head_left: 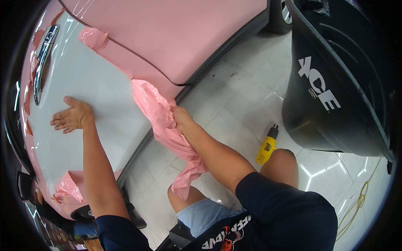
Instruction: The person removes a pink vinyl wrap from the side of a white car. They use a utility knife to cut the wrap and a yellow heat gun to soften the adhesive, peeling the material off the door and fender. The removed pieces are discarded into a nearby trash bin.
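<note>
In the head view, the left hand is spread against the bared door panel at nine o'clock; near centre, the right hand clutches loose pink film. Stripping seems well along, with scraps left at eight o'clock.

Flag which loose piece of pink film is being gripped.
The long crumpled sheet, bunched in the right hand. The upper-left flap and lower-left flap are both much smaller and held by neither hand.
</note>
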Motion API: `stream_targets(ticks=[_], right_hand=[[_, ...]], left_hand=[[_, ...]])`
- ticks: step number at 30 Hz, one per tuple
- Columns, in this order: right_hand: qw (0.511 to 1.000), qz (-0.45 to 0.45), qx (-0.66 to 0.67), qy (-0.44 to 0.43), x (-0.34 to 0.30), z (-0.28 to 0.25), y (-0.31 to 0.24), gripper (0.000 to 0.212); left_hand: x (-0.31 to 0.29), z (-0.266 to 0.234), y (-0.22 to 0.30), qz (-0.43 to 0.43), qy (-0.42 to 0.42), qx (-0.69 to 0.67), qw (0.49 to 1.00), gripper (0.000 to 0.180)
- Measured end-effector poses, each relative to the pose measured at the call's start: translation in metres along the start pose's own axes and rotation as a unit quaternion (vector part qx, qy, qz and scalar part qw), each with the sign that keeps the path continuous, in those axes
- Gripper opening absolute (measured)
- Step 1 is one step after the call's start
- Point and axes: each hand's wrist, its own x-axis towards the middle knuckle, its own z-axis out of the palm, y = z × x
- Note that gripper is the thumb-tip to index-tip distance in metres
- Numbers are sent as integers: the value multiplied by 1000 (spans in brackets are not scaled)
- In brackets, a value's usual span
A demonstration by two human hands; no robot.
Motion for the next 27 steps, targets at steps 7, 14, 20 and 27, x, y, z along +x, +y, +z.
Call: stream_targets(ticks=[7,14,20,27], right_hand=[[999,-37,20,-18,-20,-9,-22,23],[993,-108,-42,24,-51,-11,-34,21],[983,-123,-127,53,-79,-14,-44,21],[945,-248,-203,63,-66,-24,-34,21]], left_hand=[[1,0,3,5,2,-4,1000,106],[2,-3,1,1,2,-9,1000,105],[4,6,-7,6,13,19,1000,107],[2,2,5,5,17,-1,1000,106]])
